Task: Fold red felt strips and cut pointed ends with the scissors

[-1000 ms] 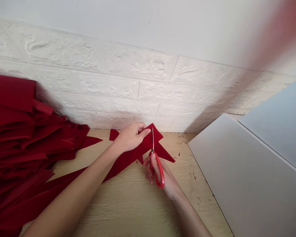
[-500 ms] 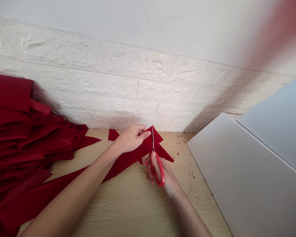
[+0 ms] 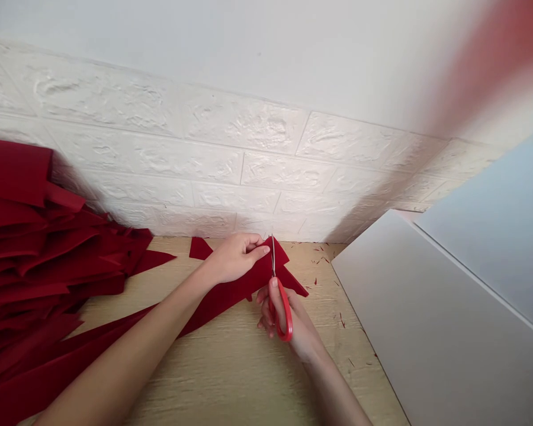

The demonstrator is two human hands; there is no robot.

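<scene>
A long dark red strip of fabric (image 3: 231, 297) stretches from the lower left toward the wall. Near its far end my left hand (image 3: 237, 255) pinches the edge between thumb and fingers. My right hand (image 3: 281, 307) is closed round the red handles of a pair of scissors (image 3: 286, 322). The scissors' narrow blades point away from me and lie across the fabric's pointed end, just right of my left thumb. The blade tips reach the upper edge of the fabric. My right fingers are partly hidden behind the handle.
A large heap of red fabric pieces (image 3: 62, 248) fills the left side. A small red piece (image 3: 199, 248) lies by the white brick-patterned wall (image 3: 213, 157). Tiny red scraps (image 3: 342, 320) dot the wooden surface (image 3: 231, 373). A white panel (image 3: 404, 307) borders the right.
The scissor blades have come closer together, with their tips now at the fabric's upper edge. My view has shifted slightly. Both hands keep their hold.
</scene>
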